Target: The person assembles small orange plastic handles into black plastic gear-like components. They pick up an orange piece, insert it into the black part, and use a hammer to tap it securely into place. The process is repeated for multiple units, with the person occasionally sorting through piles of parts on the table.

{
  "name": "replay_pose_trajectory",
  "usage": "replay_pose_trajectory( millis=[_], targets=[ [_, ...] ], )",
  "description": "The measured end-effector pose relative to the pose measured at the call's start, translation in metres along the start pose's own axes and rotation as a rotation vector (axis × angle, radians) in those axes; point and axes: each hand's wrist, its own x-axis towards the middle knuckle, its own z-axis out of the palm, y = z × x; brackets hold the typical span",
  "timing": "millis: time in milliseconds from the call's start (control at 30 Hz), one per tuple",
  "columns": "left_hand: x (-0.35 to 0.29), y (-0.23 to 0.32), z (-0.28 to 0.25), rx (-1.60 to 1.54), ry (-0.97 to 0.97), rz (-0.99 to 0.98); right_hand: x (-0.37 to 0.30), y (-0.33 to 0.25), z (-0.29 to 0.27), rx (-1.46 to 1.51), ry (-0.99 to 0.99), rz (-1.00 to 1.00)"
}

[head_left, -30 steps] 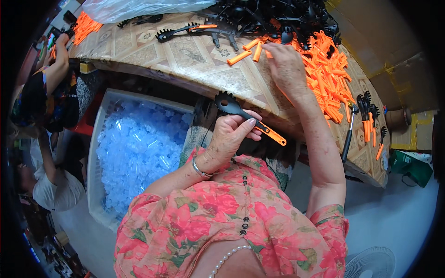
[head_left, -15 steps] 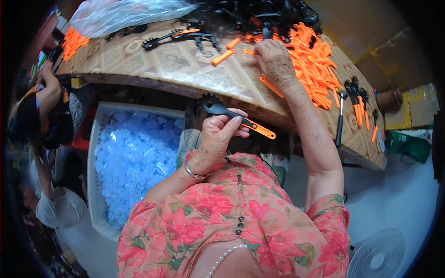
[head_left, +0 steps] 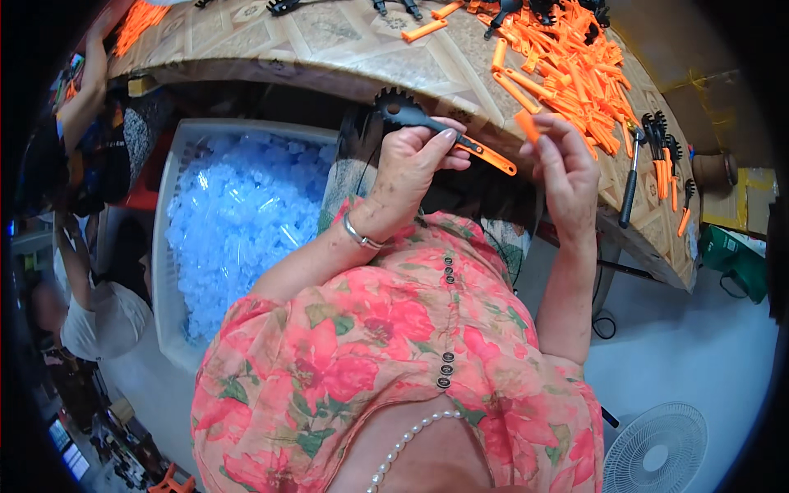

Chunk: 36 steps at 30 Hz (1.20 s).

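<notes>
My left hand [head_left: 408, 168] is closed around a black spaghetti server [head_left: 417, 119] with a toothed head and a hole in it. An orange handle strip [head_left: 491, 157] lies along the lower end of its black stem. To the right, my right hand [head_left: 567, 181] pinches a small orange handle piece [head_left: 526, 126] between thumb and fingers, near the table's front edge. Just beyond that hand, a large pile of orange handle pieces [head_left: 575, 78] covers the right part of the table [head_left: 329, 57], with a few black server heads among them. Several loose orange pieces lie at the pile's left.
Black-and-orange servers [head_left: 662, 156] lie at the table's right end beside a black-handled metal tool [head_left: 629, 185]. A white bin [head_left: 167, 246] of clear bluish plastic pieces stands left of me. Other people's arms [head_left: 86, 99] show at far left. A fan [head_left: 657, 456] stands lower right.
My right hand has come back from the pile toward me and now holds an orange piece up near the left hand. The left hand still holds the server. The view has shifted.
</notes>
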Motion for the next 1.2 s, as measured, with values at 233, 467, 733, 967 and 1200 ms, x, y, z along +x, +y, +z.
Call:
replay_pose_trajectory(
  millis=[233, 467, 733, 967, 1200],
  targets=[
    [-0.001, -0.005, 0.015, 0.054, -0.071, -0.002, -0.029, -0.001, 0.017, -0.335, 0.042, -0.228],
    [0.0, -0.004, 0.018, 0.088, -0.077, 0.0, -0.031, 0.006, 0.02, -0.609, 0.164, -0.392],
    [-0.003, -0.004, 0.021, 0.088, -0.088, 0.01, -0.032, 0.019, 0.031, -0.517, 0.227, -0.429],
    [-0.004, -0.005, 0.019, 0.143, -0.096, 0.055, -0.034, 0.023, 0.035, -0.43, 0.232, -0.368],
    [-0.007, -0.008, 0.022, 0.167, -0.119, 0.154, -0.036, 0.02, 0.035, -0.46, 0.248, -0.418]
  ],
)
